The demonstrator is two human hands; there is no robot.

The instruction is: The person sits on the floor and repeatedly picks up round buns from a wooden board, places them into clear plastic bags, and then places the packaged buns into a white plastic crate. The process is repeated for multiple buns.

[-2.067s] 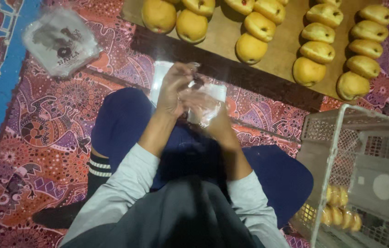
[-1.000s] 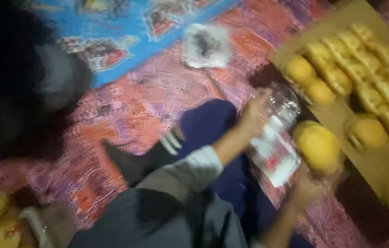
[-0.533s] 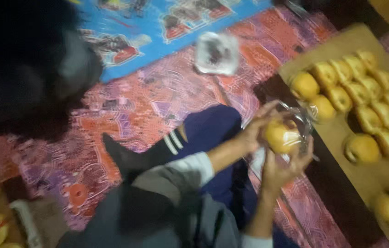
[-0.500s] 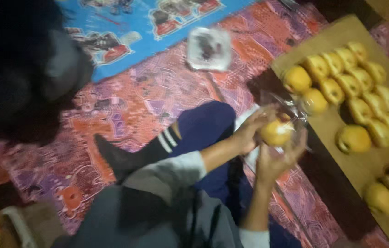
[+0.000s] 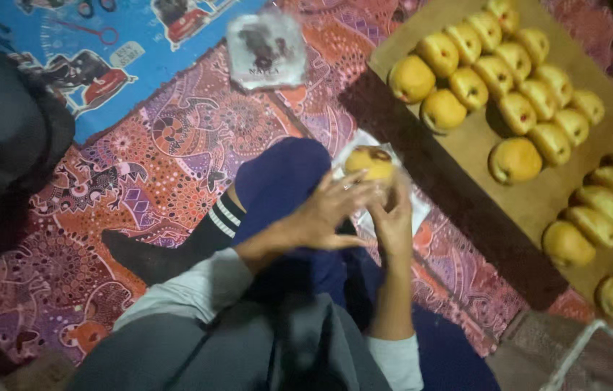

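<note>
Patterned red floor mat (image 5: 140, 195) fills most of the frame; person sits on it, knee raised at centre, so the lap acts as the work spot. Brown board (image 5: 494, 145) runs along the right side, golden buns (image 5: 516, 80) laid in neat rows, spaced apart — likely so they don't stick. Blue printed sheet (image 5: 103, 51) upper left. Clear packet (image 5: 266, 47) lies top centre, within reach. At centre: one bun (image 5: 369, 163) in a clear plastic wrapper (image 5: 415, 206), held above the knee. Left hand (image 5: 321, 217) spread, fingers flat against the wrapper. Right hand (image 5: 393, 224) cups it from below, fingers curled round.
</note>
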